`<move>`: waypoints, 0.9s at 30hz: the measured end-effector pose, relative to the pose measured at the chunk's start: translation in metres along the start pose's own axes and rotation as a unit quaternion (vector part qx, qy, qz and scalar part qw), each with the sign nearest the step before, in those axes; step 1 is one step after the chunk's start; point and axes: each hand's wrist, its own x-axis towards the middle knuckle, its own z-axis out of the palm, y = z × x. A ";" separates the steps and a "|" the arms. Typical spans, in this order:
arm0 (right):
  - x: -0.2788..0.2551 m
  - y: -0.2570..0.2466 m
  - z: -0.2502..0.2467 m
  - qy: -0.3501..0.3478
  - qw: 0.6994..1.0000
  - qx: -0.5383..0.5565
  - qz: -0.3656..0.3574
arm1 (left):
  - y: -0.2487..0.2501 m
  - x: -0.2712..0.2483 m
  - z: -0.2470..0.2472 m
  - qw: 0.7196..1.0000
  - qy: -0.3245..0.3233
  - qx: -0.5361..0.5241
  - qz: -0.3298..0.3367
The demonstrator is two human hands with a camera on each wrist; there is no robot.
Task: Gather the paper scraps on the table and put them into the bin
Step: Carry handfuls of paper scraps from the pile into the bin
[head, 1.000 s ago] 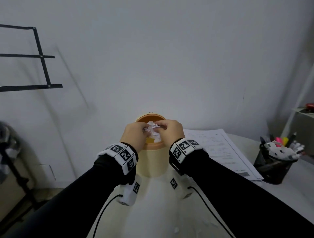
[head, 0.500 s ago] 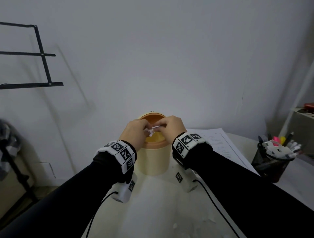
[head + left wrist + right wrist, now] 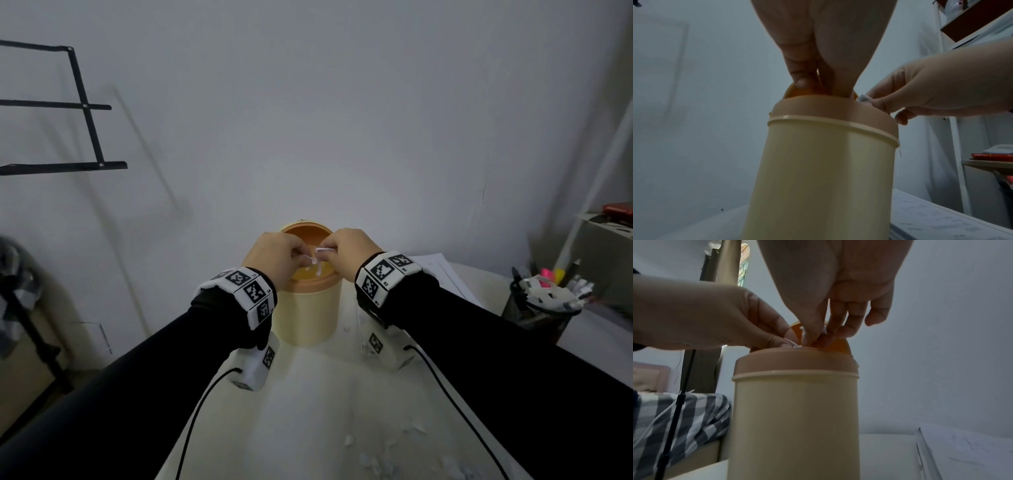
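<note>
A cream bin (image 3: 308, 315) with a tan collar and an orange inside stands at the table's far edge by the wall. Both hands hover over its mouth. My left hand (image 3: 297, 256) pinches a thin white scrap, and my right hand (image 3: 329, 251) pinches another paper scrap (image 3: 322, 249). A small piece (image 3: 319, 270) hangs or falls just below them over the opening. In the left wrist view, a scrap (image 3: 864, 98) shows at the right hand's fingertips above the bin (image 3: 828, 178). In the right wrist view, white bits (image 3: 795, 345) sit between the two hands' fingertips. Several loose scraps (image 3: 376, 460) lie on the near table.
A stack of printed sheets (image 3: 445, 277) lies to the right of the bin, and a mesh pen holder (image 3: 537, 308) stands further right. Black wrist cables trail over the white table (image 3: 308, 394). A black rack (image 3: 85, 137) hangs on the left wall. A striped bed (image 3: 684, 415) lies left of the table.
The clump of scraps held between the hands has shrunk to a few thin pieces. Both hands stay over the bin's mouth, slightly further apart.
</note>
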 end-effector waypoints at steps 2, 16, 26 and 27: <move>0.000 0.000 0.000 -0.016 0.999 -0.046 0.002 | 0.001 -0.001 0.002 1.000 -0.002 0.012 -0.001; -0.002 -0.005 -0.006 0.021 0.999 0.028 0.029 | 0.000 0.003 -0.011 0.999 0.014 0.033 -0.033; -0.004 -0.001 -0.002 0.024 0.999 0.025 0.006 | -0.002 0.002 -0.003 0.995 -0.010 0.101 0.002; -0.007 0.000 -0.002 0.038 0.999 0.032 0.006 | -0.002 -0.001 -0.003 0.993 -0.018 0.116 0.006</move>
